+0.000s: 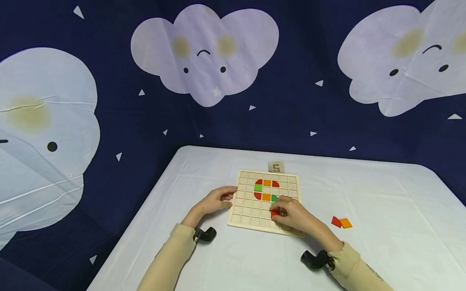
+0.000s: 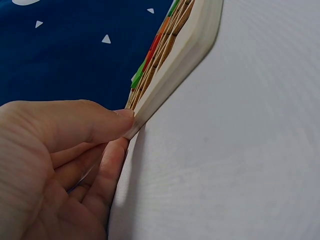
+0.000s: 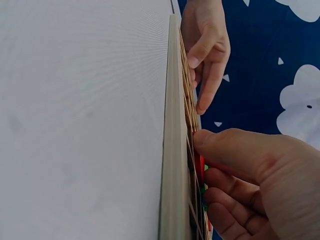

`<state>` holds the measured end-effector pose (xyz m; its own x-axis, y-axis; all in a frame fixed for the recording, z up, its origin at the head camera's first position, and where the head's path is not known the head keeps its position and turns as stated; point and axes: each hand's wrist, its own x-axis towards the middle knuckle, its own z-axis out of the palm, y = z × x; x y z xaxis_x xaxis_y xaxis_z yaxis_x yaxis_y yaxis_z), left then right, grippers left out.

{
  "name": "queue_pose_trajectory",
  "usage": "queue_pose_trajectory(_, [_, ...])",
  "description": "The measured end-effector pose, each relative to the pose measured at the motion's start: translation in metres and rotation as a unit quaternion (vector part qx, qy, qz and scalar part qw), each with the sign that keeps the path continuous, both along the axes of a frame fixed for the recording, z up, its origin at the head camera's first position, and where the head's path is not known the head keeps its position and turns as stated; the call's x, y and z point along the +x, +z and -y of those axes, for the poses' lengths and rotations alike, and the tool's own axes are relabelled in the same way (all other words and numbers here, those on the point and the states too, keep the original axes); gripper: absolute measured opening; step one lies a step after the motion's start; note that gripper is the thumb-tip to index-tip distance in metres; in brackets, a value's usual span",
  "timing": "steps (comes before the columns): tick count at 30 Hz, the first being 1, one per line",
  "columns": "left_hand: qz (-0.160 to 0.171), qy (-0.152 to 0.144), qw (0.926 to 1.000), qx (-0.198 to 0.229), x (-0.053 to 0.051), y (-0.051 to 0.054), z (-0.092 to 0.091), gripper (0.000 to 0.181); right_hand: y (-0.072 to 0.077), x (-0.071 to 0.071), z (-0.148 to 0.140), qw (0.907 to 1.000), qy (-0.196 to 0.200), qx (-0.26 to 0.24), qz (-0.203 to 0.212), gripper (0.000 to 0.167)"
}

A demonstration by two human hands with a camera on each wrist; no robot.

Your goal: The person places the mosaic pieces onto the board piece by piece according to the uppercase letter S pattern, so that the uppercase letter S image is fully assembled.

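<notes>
A wooden grid board (image 1: pixel 251 210) lies on the white table, with red, orange and green flat pieces set in some of its squares. My left hand (image 1: pixel 217 199) rests at the board's left side, thumb and fingertips touching its edge; in the left wrist view the thumb of this hand (image 2: pixel 65 150) lies against the rim. Over the board's lower right part, my right hand (image 1: pixel 293 213) pinches a red piece (image 1: pixel 274 214) between thumb and fingers, down at a square. The right wrist view shows that red piece (image 3: pixel 199 169) under the thumb; its full shape is hidden.
Behind the board lies a small pattern card (image 1: pixel 276 167) with a coloured figure on a grid. A loose red piece (image 1: pixel 336 221) and an orange piece (image 1: pixel 346 223) touch each other on the table, right of the board. A dark blue cloud-print cloth (image 1: pixel 218 125) hangs behind.
</notes>
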<state>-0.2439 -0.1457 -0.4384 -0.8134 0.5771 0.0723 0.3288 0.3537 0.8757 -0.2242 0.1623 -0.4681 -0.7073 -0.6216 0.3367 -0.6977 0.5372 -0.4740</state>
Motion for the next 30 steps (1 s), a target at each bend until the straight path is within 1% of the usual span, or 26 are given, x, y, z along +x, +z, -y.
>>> queue_pose_trajectory(9, [0.0, 0.001, 1.0, 0.001, 0.001, 0.001, 0.0, 0.053, 0.001, 0.001, -0.001, 1.0, 0.003, -0.001, 0.003, 0.016])
queue_pose_trajectory(11, [0.001, 0.001, 1.0, 0.003, 0.001, 0.001, 0.0, 0.053, 0.003, 0.002, 0.0, 0.9999, 0.004, -0.012, 0.011, 0.016])
queue_pose_trajectory(13, [0.003, 0.001, 1.0, 0.005, 0.002, 0.002, 0.0, 0.053, 0.005, 0.002, 0.0, 0.999, 0.006, -0.035, 0.026, 0.018])
queue_pose_trajectory(16, [0.003, 0.0, 1.0, 0.004, 0.002, 0.003, 0.0, 0.053, 0.014, 0.001, -0.002, 0.9954, 0.005, -0.081, 0.051, 0.022])
queue_pose_trajectory(18, [0.004, -0.001, 1.0, 0.003, 0.002, 0.002, 0.0, 0.053, 0.023, 0.0, -0.004, 0.9923, -0.006, -0.105, 0.064, 0.024])
queue_pose_trajectory(20, [0.005, -0.001, 1.0, 0.002, 0.0, 0.001, 0.0, 0.054, 0.032, 0.0, -0.008, 0.9903, -0.021, -0.118, 0.069, 0.026])
queue_pose_trajectory(23, [0.003, -0.001, 1.0, 0.004, -0.001, -0.001, 0.0, 0.053, 0.044, 0.002, -0.017, 0.988, -0.048, -0.125, 0.077, 0.028])
queue_pose_trajectory(27, [-0.004, 0.004, 1.0, 0.004, -0.009, -0.016, 0.001, 0.054, 0.051, 0.004, -0.036, 0.9849, -0.071, -0.136, 0.081, 0.03])
queue_pose_trajectory(30, [-0.009, 0.009, 0.9999, -0.002, -0.016, -0.03, 0.003, 0.055, 0.052, 0.009, -0.056, 0.9839, -0.095, -0.133, 0.073, 0.032])
